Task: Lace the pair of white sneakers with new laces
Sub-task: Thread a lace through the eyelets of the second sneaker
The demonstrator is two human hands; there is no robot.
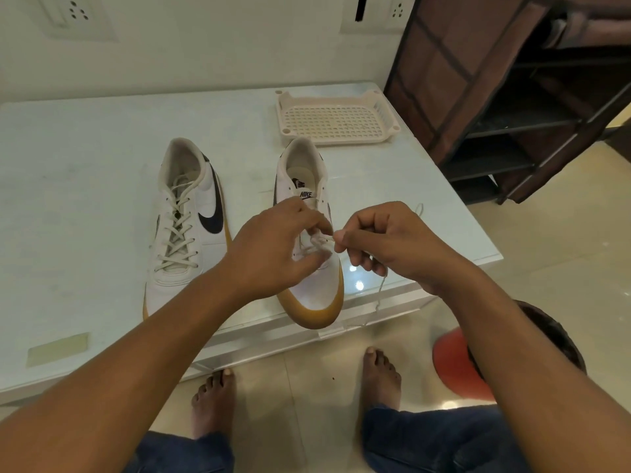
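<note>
Two white sneakers with tan soles stand on a pale glossy table. The left sneaker (186, 230) is laced over its whole front. The right sneaker (309, 268) has its toe over the table's front edge. My left hand (273, 247) lies over its lower eyelets, fingers curled on the shoe's front. My right hand (386, 247) pinches a white lace (381, 291) just right of the eyelets; the lace crosses near the toe and its free end hangs down past the table edge. Another bit of lace (419, 209) shows behind my right hand.
A cream perforated plastic tray (336, 119) sits at the table's (85, 165) back right. A dark brown fabric shoe rack (512, 97) stands to the right. A red stool (457, 367) is by my right knee, and my bare feet (379, 377) rest on the tiled floor.
</note>
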